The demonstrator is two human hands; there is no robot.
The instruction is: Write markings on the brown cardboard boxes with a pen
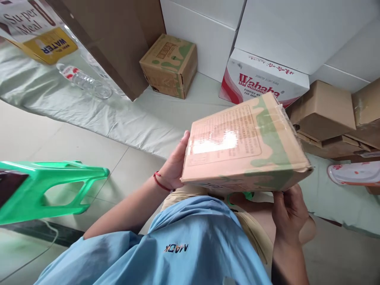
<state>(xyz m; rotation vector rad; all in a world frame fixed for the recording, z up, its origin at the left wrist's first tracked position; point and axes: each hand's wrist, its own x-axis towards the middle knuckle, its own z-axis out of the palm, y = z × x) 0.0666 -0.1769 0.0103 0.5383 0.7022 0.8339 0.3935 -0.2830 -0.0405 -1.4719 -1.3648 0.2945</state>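
The left hand (177, 162) at 9 o'clock and right hand (289, 209) at 5 gripped a lifted tan, green-printed cardboard box (237, 146), not yet set down.

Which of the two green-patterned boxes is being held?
The near box: the left hand is at its left side, the right hand below its right end. The far box rests on the cloth, no hand touching it.

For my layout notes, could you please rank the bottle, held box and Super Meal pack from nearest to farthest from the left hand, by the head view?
1. Held box, touching the left hand.
2. Bottle, to the left.
3. Super Meal pack, upper left.
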